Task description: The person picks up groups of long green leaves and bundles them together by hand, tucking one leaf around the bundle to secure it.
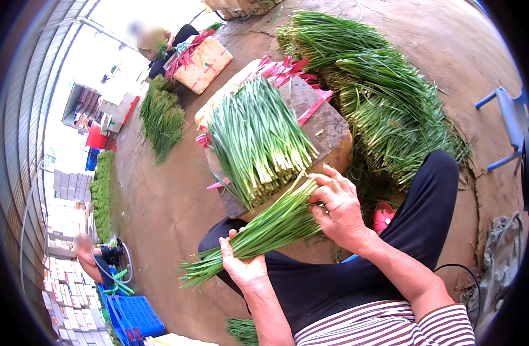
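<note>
My left hand (243,264) is closed around the leafy end of a bundle of garlic chives (269,225), which lies slantwise over my lap. At the bundle's pale stem end, my right hand (336,205) has its fingers on the stems, thumb and fingertips bent around them. Just beyond, a wide layer of chives (260,138) rests on a worn block-like stand (329,134), pale stem ends towards me. Red and pink strips (286,71) lie behind that layer and at its sides.
A large heap of chives (390,104) lies on the floor at right, near a blue plastic stool (509,121). Another pile (161,116) is at upper left. A person (154,41) sits beside a foam box (204,65). Blue crates (137,318) stand at lower left, near another person (91,261).
</note>
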{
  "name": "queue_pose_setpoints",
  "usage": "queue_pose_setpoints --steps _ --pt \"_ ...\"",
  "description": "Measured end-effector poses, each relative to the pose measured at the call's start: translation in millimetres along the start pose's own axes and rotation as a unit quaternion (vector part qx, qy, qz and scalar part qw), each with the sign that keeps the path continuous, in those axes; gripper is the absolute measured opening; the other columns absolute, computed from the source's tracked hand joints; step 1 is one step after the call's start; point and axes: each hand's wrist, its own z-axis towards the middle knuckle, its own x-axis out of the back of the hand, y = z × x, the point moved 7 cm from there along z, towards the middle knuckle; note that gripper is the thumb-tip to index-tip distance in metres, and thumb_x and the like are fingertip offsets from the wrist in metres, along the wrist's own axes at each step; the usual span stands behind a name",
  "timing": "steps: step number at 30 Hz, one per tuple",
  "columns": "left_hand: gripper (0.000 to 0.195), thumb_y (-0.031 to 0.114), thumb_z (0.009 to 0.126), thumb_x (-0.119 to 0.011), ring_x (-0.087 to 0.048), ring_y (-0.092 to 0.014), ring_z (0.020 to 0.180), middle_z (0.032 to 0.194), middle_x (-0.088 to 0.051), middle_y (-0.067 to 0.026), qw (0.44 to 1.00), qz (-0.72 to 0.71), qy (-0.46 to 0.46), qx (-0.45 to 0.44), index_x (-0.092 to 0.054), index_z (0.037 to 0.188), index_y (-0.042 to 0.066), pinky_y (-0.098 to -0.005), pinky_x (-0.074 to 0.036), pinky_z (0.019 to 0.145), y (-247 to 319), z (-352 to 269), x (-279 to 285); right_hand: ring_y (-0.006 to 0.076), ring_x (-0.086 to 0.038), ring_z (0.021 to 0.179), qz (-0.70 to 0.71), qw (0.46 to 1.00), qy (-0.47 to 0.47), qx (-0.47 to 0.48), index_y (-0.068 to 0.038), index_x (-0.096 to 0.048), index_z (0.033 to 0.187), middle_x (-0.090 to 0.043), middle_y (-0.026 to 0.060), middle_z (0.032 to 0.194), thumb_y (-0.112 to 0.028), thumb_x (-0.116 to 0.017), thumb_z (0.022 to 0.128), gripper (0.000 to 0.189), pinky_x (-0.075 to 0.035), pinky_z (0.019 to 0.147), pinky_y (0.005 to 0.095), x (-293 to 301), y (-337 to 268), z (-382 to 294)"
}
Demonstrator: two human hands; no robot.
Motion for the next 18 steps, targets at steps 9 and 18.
queue_pose_setpoints --steps 9,18 --pt "0.018 0.03 0.098 -0.061 -0.065 -0.026 0.095 0.098 -0.068 -0.0045 0.998 0.028 -0.053 -0.034 -0.063 0.096 0.012 -0.0502 -0.056 0.086 -7 -11 -17 0.0291 -0.067 0.09 0.234 0.94 0.054 -0.243 -0.001 -0.06 0.09 -0.071 0.0154 0.103 -0.014 -0.066 0.091 0.014 -0.051 0.078 0.0377 -19 63 -20" --pt "0.022 0.028 0.096 -0.065 -0.064 -0.025 0.098 0.098 -0.069 -0.008 0.973 0.129 -0.136 -0.132 -0.065 0.098 0.006 -0.0484 -0.054 0.093 112 -33 -64 0.031 -0.055 0.114 -0.458 0.865 -0.061 -0.195 -0.009 -0.069 0.093 -0.067 0.013 0.099 -0.019 -0.058 0.08 0.02 -0.03 0.104 0.054 43 179 -35"
